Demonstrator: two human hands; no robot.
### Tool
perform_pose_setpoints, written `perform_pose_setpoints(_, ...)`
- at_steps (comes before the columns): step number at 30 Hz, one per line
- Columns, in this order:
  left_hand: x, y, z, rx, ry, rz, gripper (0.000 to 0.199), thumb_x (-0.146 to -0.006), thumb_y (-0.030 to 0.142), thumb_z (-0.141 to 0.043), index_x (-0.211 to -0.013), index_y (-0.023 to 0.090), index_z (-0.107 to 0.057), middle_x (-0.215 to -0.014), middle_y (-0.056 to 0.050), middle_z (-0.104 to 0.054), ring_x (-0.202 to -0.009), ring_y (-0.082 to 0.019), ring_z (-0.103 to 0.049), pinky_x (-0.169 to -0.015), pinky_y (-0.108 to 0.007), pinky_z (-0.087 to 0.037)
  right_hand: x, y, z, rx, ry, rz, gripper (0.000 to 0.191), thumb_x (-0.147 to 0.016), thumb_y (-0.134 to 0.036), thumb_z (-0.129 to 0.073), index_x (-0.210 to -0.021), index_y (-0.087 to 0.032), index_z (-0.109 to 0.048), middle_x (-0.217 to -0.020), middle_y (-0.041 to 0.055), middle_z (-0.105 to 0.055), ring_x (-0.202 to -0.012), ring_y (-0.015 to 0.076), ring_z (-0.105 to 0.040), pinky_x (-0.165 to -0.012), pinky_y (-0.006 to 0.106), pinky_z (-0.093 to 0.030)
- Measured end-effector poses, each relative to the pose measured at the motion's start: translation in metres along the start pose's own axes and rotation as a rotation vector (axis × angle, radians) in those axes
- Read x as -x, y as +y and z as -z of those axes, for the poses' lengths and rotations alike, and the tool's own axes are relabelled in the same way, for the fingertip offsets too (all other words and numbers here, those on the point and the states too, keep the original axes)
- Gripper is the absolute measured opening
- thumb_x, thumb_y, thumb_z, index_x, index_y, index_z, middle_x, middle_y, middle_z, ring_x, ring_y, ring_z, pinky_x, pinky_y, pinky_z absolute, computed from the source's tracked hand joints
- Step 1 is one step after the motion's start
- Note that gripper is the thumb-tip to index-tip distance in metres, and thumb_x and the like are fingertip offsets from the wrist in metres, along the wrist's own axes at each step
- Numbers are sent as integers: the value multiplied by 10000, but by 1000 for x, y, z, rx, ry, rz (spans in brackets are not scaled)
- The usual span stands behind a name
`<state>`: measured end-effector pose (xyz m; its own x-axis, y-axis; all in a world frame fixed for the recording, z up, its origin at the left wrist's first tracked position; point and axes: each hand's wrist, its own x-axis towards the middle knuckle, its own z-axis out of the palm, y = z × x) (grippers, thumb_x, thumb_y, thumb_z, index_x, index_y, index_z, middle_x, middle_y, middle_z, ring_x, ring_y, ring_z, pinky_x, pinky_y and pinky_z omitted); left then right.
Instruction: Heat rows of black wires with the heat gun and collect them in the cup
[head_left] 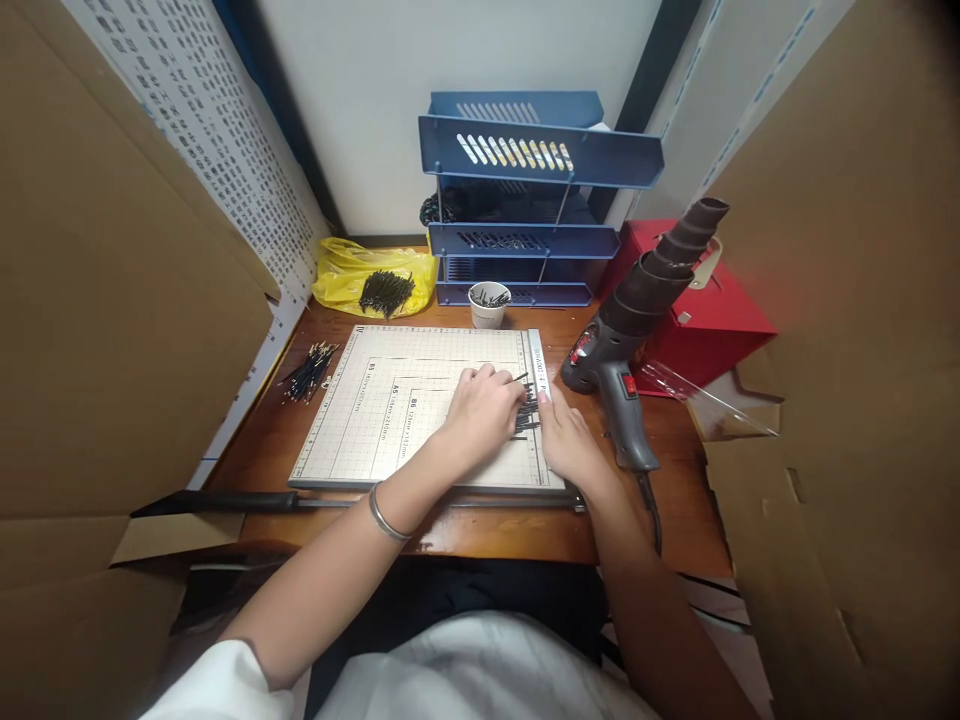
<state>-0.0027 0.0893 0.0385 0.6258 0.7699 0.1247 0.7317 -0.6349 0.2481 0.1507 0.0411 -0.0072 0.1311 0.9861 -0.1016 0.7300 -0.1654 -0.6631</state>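
Strips (528, 421) lie at the board's right end, half lost under the left hand (486, 408), its fingers curled over them; whether they pinch or merely press, I cannot tell. Right hand (568, 437) is up against the rail (535, 352), thumb beside the strip ends, its other fingertips out of sight, so its grip can't be called either. And what's readable? On the board (337, 440), B5, A5 and B6, the small millimetre figures beside them soft; the rail's lettering runs under the hand and defeats the eye. Across the front, the lever (255, 502) passes beneath the left forearm. More strips sit in the cup (488, 315), only their tops showing, and on the yellow bag (337, 275). Over right, the heat gun (637, 320) stands in front of the red box (720, 310), hiding part of it, its cord dropping from the handle.
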Motion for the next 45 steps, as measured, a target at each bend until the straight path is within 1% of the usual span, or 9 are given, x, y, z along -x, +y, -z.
perform_pose_setpoints(4,3,1,0,20,39,4,202,-998,201,-535,-989,197,-737,-1044,-81,-738,-1035,-292,-602,-888,-445,-456,1,0,-1,6,14,3,646,-1045,-454,-117,-1531,-141,-404,-1546,189,-489,-1282,369,-585,-1078,550,-426)
perform_pose_setpoints(8,15,-6,-2,56,147,57,238,-1012,238,-532,-1203,186,-663,-1251,-91,-688,-1147,-275,-587,-1003,-435,-464,1,2,-2,2,21,19,621,-1043,-427,-152,-1558,-159,-372,-1569,162,-474,-1312,364,-565,-1100,538,-413)
perform_pose_setpoints(12,13,-14,-5,44,119,43,296,-1022,207,-482,-1279,168,-625,-1397,-101,-627,-1308,-273,-528,-1194,-493,-324,0,3,-3,8,16,18,635,-1042,-421,-141,-1567,-130,-350,-1573,179,-463,-1304,377,-567,-1097,547,-412)
perform_pose_setpoints(19,-15,-21,3,109,-22,41,246,-973,169,-530,-1124,221,-717,-1230,-84,-681,-1176,-294,-578,-1005,-476,-479,1,-2,1,33,5,6,633,-1044,-423,-132,-1551,-144,-389,-1527,172,-522,-1260,373,-600,-1052,540,-451)
perform_pose_setpoints(24,-5,-14,5,107,-25,30,273,-1002,190,-481,-1161,213,-702,-1248,-82,-686,-1151,-283,-591,-991,-449,-485,0,2,-2,31,24,2,643,-1050,-444,-141,-1566,-139,-373,-1552,187,-489,-1276,361,-597,-1070,545,-446)
perform_pose_setpoints(28,19,-1,-4,26,49,23,403,-1060,329,-429,-1396,158,-571,-1480,-119,-585,-1361,-287,-518,-1189,-499,-332,-1,5,-5,26,40,0,635,-1052,-449,-146,-1556,-153,-392,-1563,168,-482,-1304,338,-585,-1098,519,-436)
perform_pose_setpoints(31,30,6,-14,-24,-34,-4,561,-1089,408,-342,-1534,76,-422,-1617,-153,-429,-1526,-293,-341,-1278,-503,-164,-1,4,-5,31,36,-1,652,-1053,-455,-126,-1556,-131,-384,-1552,185,-491,-1304,335,-588,-1090,511,-446)
perform_pose_setpoints(35,26,7,-21,-43,-106,-41,611,-1101,424,-260,-1589,64,-335,-1670,-128,-327,-1572,-275,-236,-1289,-472,-142,-1,5,-5,46,33,6,653,-1050,-442,-138,-1561,-104,-365,-1584,199,-444,-1325,340,-573,-1102,518,-433)
perform_pose_setpoints(45,15,6,-26,-70,-98,-79,635,-1096,416,-241,-1598,32,-301,-1684,-128,-286,-1581,-269,-205,-1298,-469,-96,-1,6,-5,67,39,40,608,-1056,-399,-145,-1540,-147,-412,-1575,176,-466,-1367,292,-552,-1120,474,-430)
